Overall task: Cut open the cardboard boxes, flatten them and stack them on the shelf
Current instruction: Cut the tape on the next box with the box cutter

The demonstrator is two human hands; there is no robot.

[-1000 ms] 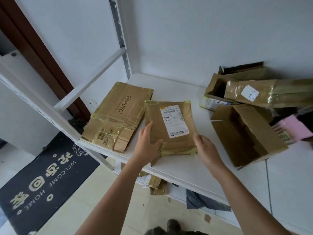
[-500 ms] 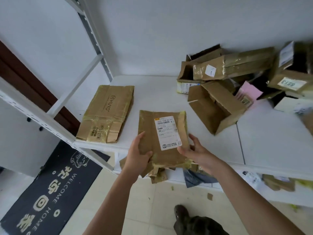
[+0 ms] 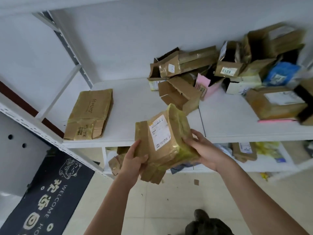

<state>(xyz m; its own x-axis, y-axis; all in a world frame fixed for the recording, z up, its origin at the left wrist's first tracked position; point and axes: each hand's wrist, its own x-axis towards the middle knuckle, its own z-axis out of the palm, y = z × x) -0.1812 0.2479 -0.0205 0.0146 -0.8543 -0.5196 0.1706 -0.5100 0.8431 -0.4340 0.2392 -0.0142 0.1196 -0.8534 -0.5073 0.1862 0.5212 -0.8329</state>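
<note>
Left hand [image 3: 133, 160] and right hand [image 3: 205, 150] grip a taped box [image 3: 162, 141] in front of the shelf [image 3: 135, 102].

this looks like the entrance area of a home, used as a storage corner. a dark doormat [image 3: 45, 197] with "welcome home" lies on the tiled floor [image 3: 152, 209], left of a white metal shelf [image 3: 138, 106]. on the shelf, at its right, many opened parcel boxes [image 3: 220, 70] are piled against the plain white wall [image 3: 135, 39].

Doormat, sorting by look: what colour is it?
Black doormat with white lettering, in the head view.
</note>
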